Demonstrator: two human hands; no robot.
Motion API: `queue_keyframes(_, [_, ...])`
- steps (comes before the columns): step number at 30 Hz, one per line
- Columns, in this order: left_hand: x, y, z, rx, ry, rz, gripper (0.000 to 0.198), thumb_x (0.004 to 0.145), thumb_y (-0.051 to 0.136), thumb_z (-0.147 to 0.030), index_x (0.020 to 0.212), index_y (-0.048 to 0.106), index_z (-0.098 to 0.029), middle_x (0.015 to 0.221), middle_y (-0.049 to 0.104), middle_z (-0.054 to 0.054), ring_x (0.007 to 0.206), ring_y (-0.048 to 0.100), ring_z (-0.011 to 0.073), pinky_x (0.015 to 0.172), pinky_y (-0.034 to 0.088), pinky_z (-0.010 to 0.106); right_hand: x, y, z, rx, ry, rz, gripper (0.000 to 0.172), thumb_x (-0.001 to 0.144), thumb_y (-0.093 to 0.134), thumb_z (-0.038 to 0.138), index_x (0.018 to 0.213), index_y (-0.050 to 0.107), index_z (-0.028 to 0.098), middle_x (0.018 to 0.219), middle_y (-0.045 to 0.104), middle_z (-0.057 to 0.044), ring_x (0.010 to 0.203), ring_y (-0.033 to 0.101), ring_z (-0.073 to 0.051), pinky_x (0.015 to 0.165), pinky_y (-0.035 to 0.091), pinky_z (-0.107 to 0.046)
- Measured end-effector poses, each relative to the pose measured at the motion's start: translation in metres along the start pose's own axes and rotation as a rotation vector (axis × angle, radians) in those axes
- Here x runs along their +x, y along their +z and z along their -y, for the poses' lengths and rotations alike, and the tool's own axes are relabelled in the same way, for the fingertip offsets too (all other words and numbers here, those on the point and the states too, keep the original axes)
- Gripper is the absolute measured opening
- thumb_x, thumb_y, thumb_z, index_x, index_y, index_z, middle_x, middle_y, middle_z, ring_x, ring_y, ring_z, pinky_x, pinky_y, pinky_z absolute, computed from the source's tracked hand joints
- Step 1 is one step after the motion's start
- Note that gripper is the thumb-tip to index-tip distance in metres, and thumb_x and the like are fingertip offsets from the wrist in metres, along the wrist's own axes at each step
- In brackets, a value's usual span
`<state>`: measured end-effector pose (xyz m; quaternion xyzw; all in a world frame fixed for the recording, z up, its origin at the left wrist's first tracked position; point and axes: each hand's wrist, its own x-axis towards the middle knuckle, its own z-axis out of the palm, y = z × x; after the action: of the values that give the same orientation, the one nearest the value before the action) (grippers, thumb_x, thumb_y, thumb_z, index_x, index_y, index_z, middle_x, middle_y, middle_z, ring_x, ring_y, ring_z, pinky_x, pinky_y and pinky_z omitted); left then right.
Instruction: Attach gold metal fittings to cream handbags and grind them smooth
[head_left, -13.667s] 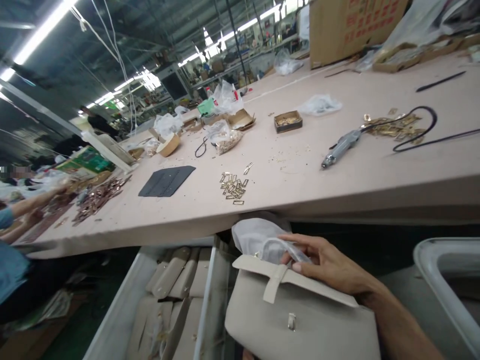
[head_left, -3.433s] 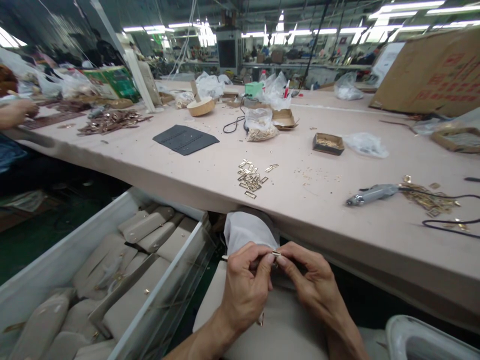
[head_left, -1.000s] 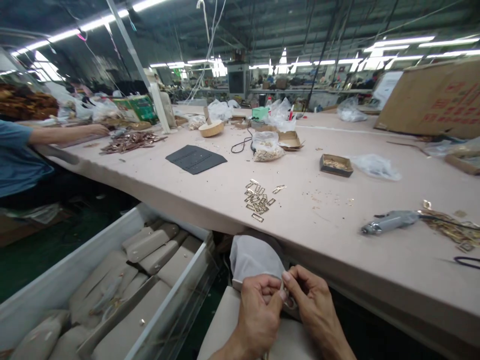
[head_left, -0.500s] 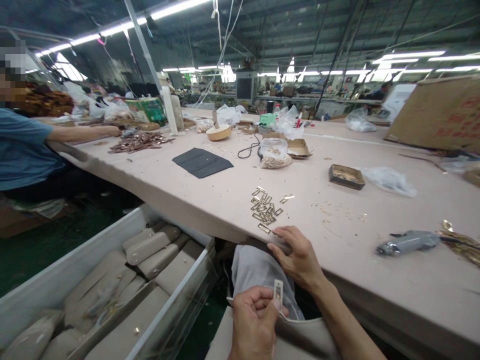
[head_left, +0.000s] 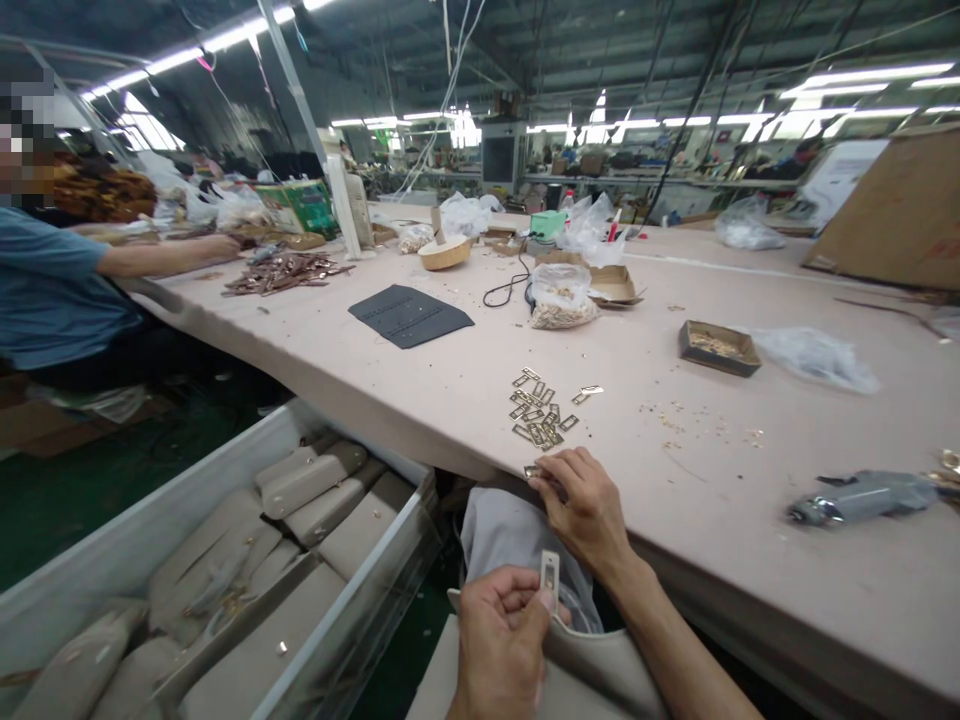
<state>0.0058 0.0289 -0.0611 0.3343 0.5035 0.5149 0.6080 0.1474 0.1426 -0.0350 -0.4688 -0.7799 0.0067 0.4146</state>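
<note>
- A long pink-topped table [head_left: 465,385] runs from the far left to the near right.
- A pale plastic bin [head_left: 172,520] stands at the near left, below the table edge, with several beige bags [head_left: 259,655] lying in it.
- At the far left, a person in a blue shirt [head_left: 56,290] reaches an arm over the table toward a heap of brown strips [head_left: 285,272].
- A cardboard box [head_left: 892,215] sits at the far right.
- A beige bag [head_left: 600,670] is at the near edge, beneath the hands and partly cut off from view.
- The left hand [head_left: 501,640] is low over this bag, its thumb and fingers pinching a beige strap.
- The right hand [head_left: 589,510] is at the table's near edge, thumb and fingertips pinching one metal frame.
- A dark sheet [head_left: 411,315] lies flat, left of centre.
- A grey tool [head_left: 862,497] lies on the right side.
- A small open box [head_left: 718,348] of tiny parts stands farther back.
- The strap [head_left: 550,572] points upward out of the left hand.
- Loose gold frames [head_left: 536,415] lie in a pile just beyond the right hand.
- The metal frame [head_left: 531,471] is at the table edge, just nearer than the pile.
</note>
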Motion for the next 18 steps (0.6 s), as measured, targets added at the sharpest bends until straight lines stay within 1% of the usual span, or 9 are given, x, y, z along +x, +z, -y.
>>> queue_keyframes(2, [-0.001, 0.002, -0.008, 0.027, -0.017, 0.0, 0.043, 0.075, 0.085, -0.053, 0.08, 0.074, -0.012, 0.062, 0.074, 0.012, 0.047, 0.064, 0.0173, 0.048, 0.048, 0.024, 0.0, -0.001, 0.0, -0.001, 0.009, 0.014, 0.012, 0.097, 0.063, 0.016, 0.108, 0.065, 0.02, 0.096, 0.066, -0.007, 0.092, 0.056, -0.026, 0.082, 0.047, -0.038])
queue_keyframes(3, [-0.002, 0.003, -0.013, 0.036, -0.032, 0.002, 0.043, 0.074, 0.085, -0.053, 0.079, 0.074, -0.012, 0.062, 0.074, 0.012, 0.042, 0.06, 0.0153, 0.042, 0.044, 0.022, 0.001, -0.001, 0.0, -0.012, 0.022, 0.032, 0.012, 0.097, 0.063, 0.017, 0.109, 0.065, 0.02, 0.097, 0.065, -0.008, 0.093, 0.056, -0.026, 0.082, 0.047, -0.038])
queue_keyframes(5, [-0.004, 0.005, -0.023, 0.052, -0.072, 0.016, 0.045, 0.073, 0.084, -0.054, 0.081, 0.073, -0.011, 0.065, 0.075, 0.013, 0.032, 0.05, 0.0106, 0.033, 0.032, 0.02, 0.002, -0.003, 0.001, -0.044, 0.049, 0.076, 0.01, 0.096, 0.064, 0.018, 0.106, 0.067, 0.021, 0.097, 0.063, -0.008, 0.093, 0.055, -0.026, 0.082, 0.047, -0.038])
queue_keyframes(7, [-0.007, 0.006, -0.03, 0.063, -0.099, 0.025, 0.046, 0.073, 0.083, -0.053, 0.083, 0.072, -0.01, 0.069, 0.076, 0.014, 0.026, 0.04, 0.0067, 0.028, 0.022, 0.019, 0.003, -0.004, 0.003, -0.065, 0.059, 0.103, 0.005, 0.096, 0.065, 0.019, 0.1, 0.068, 0.021, 0.098, 0.061, -0.008, 0.092, 0.054, -0.025, 0.081, 0.046, -0.037])
queue_keyframes(8, [-0.008, 0.007, -0.031, 0.063, -0.104, 0.026, 0.046, 0.073, 0.083, -0.053, 0.083, 0.071, -0.01, 0.07, 0.076, 0.015, 0.024, 0.038, 0.0059, 0.027, 0.02, 0.019, 0.003, -0.005, 0.004, -0.069, 0.058, 0.104, 0.003, 0.096, 0.065, 0.019, 0.097, 0.068, 0.021, 0.097, 0.06, -0.008, 0.092, 0.054, -0.024, 0.081, 0.045, -0.036])
queue_keyframes(11, [-0.01, 0.008, -0.032, 0.044, -0.09, 0.02, 0.045, 0.073, 0.082, -0.052, 0.082, 0.07, -0.01, 0.07, 0.076, 0.015, 0.024, 0.039, 0.006, 0.026, 0.02, 0.019, 0.003, -0.005, 0.006, -0.049, 0.042, 0.075, 0.009, 0.097, 0.062, 0.018, 0.091, 0.068, 0.021, 0.094, 0.06, -0.007, 0.09, 0.054, -0.024, 0.079, 0.044, -0.036])
queue_keyframes(13, [-0.011, 0.009, -0.031, 0.039, -0.078, 0.014, 0.043, 0.072, 0.082, -0.049, 0.081, 0.07, -0.01, 0.067, 0.076, 0.014, 0.025, 0.039, 0.0057, 0.027, 0.02, 0.018, 0.003, -0.007, 0.007, 0.037, 0.069, 0.036, 0.013, 0.099, 0.06, 0.02, 0.09, 0.07, 0.021, 0.09, 0.06, -0.006, 0.087, 0.055, -0.022, 0.076, 0.044, -0.034])
queue_keyframes(16, [-0.013, 0.011, -0.033, 0.042, -0.081, 0.006, 0.039, 0.072, 0.081, -0.046, 0.079, 0.069, -0.01, 0.064, 0.075, 0.013, 0.025, 0.038, 0.0056, 0.027, 0.019, 0.017, -0.001, -0.019, 0.011, 0.302, 0.2, -0.009, 0.015, 0.1, 0.06, 0.026, 0.092, 0.072, 0.021, 0.084, 0.061, -0.004, 0.075, 0.057, -0.018, 0.068, 0.045, -0.032])
queue_keyframes(18, [-0.015, 0.012, -0.036, 0.035, -0.085, 0.002, 0.037, 0.07, 0.081, -0.044, 0.078, 0.068, -0.01, 0.063, 0.075, 0.013, 0.024, 0.039, 0.0058, 0.027, 0.019, 0.017, -0.009, -0.035, 0.019, 0.473, 0.323, -0.012, 0.014, 0.099, 0.064, 0.031, 0.102, 0.074, 0.021, 0.084, 0.064, -0.003, 0.071, 0.058, -0.017, 0.065, 0.047, -0.03])
